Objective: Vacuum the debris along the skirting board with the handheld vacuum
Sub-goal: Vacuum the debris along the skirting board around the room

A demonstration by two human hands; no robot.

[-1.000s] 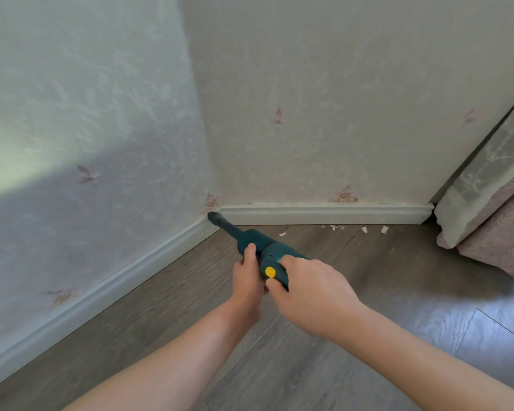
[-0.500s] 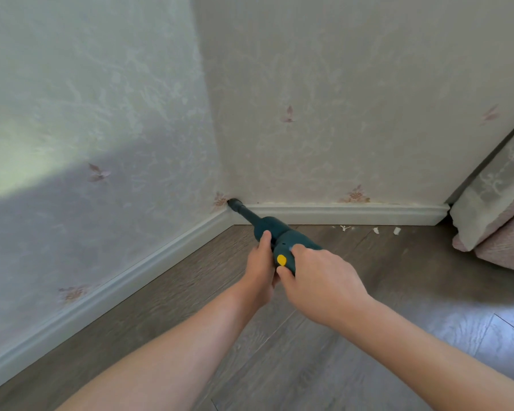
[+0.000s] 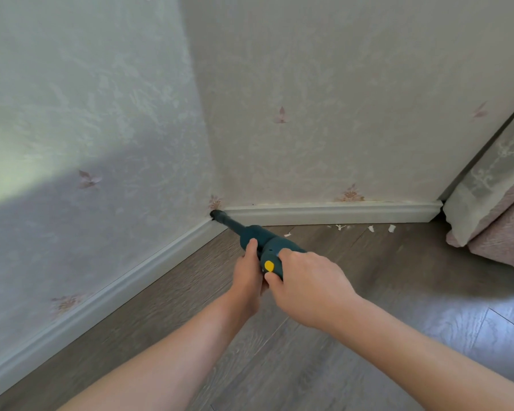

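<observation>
No readable text, label, brand or number anywhere; handheld vacuum (image 3: 260, 239) without legible markings

Both hands, left (image 3: 247, 274) and right (image 3: 307, 287), curl gripping, forearms extended forward.

Vacuum (image 3: 267, 247) rear hidden, perhaps under right hand (image 3: 309, 289).

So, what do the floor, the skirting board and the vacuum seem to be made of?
Floor: probably wood-look laminate, grey-brown grain, seams, soft sheen. Skirting board: white moulded profile, smooth; painted wood or plastic, cannot tell. Vacuum: dark teal body with yellow button, likely matte hard plastic.
</observation>
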